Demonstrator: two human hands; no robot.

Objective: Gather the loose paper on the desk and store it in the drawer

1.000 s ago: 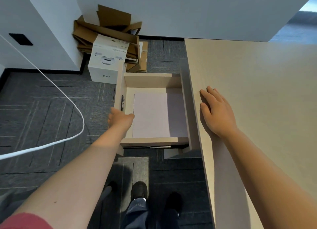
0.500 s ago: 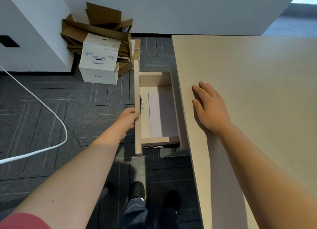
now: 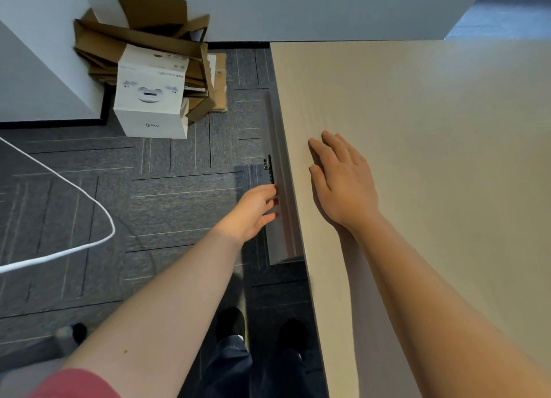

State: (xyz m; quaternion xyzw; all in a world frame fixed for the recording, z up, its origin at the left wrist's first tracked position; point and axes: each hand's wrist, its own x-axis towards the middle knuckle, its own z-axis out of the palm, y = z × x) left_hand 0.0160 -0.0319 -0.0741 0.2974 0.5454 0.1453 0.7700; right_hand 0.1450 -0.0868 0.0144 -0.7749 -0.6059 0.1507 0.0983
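Head view: drawer [image 3: 278, 189] interior hidden behind left hand [image 3: 253, 211].

2 hands [image 3: 343, 186], 1 drawer [image 3: 278, 219], 1 white box [image 3: 150, 96].

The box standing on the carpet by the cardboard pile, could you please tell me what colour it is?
The box is white with grey printed graphics, shown in the head view.

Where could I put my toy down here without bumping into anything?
The desk top is bare everywhere beyond the right hand. The carpet between the white cable and drawer front is free. The corner with cardboard and white box is crowded.
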